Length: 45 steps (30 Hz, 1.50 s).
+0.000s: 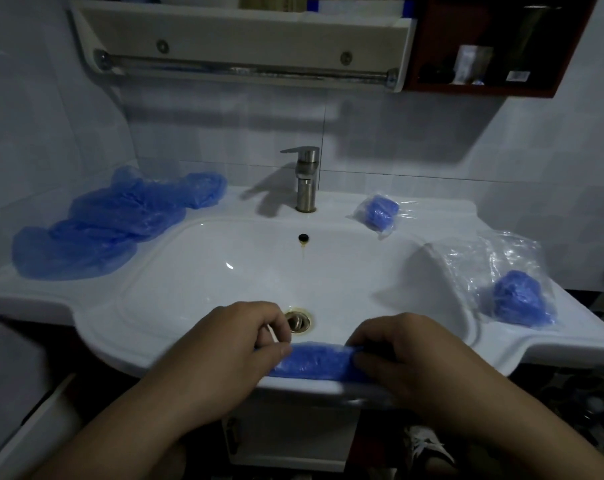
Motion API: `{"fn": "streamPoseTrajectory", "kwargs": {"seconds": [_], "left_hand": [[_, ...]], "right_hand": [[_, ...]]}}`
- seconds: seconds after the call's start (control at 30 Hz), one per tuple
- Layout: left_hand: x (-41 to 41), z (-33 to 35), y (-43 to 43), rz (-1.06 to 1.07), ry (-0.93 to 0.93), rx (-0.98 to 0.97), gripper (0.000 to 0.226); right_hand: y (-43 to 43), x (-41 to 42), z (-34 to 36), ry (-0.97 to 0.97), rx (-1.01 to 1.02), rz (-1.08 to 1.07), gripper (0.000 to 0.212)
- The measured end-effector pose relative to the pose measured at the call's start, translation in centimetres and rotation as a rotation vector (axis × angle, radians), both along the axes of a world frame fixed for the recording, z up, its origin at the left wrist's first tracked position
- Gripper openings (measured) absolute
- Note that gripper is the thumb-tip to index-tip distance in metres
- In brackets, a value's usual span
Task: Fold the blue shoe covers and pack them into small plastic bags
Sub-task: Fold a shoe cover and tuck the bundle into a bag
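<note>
Both hands at 6 o'clock over sink front rim. Left hand pinches left end of folded shoe cover, right hand pinches right end. Loose pile at 10 o'clock. Packed bag at 1 o'clock, second bag at 3.

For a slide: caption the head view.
Left hand and right hand pinch a folded blue shoe cover on the sink rim; loose covers left, bagged covers right.
</note>
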<state>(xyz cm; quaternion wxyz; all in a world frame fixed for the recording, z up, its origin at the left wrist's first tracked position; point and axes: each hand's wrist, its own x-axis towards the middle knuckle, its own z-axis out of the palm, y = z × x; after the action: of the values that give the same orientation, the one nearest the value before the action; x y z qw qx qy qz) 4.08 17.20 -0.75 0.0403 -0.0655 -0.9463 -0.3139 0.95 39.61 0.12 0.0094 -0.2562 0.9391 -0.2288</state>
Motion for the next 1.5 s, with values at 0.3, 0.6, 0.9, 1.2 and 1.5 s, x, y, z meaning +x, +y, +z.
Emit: {"fn": "streamPoseTrajectory", "kwargs": {"seconds": [0.3, 0.6, 0.9, 1.2, 1.5], "left_hand": [[-0.9, -1.0, 1.0, 0.136, 0.035, -0.136, 0.011], [-1.6, -1.0, 0.0, 0.085, -0.072, -0.09, 0.012], [-2.9, -2.1, -2.7, 0.132, -0.228, -0.49, 0.016], [-2.6, -1.0, -4.6, 0.012, 0.068, -0.013, 0.037], [-1.5, -0.5, -1.2, -0.442, -0.012, -0.015, 0.043]], "right_hand": [[-2.0, 0.1, -0.9, 0.251, 0.244, -0.186, 0.028], [-5.7, 2.9, -2.3, 0.007, 0.405, 0.089, 0.079], [-1.7, 1.0, -2.1, 0.066, 0.314, 0.058, 0.064], [-0.9, -1.0, -2.2, -0.003, 0.223, 0.105, 0.04], [-2.9, -1.2, -1.3, 0.322, 0.09, -0.04, 0.039]]}}
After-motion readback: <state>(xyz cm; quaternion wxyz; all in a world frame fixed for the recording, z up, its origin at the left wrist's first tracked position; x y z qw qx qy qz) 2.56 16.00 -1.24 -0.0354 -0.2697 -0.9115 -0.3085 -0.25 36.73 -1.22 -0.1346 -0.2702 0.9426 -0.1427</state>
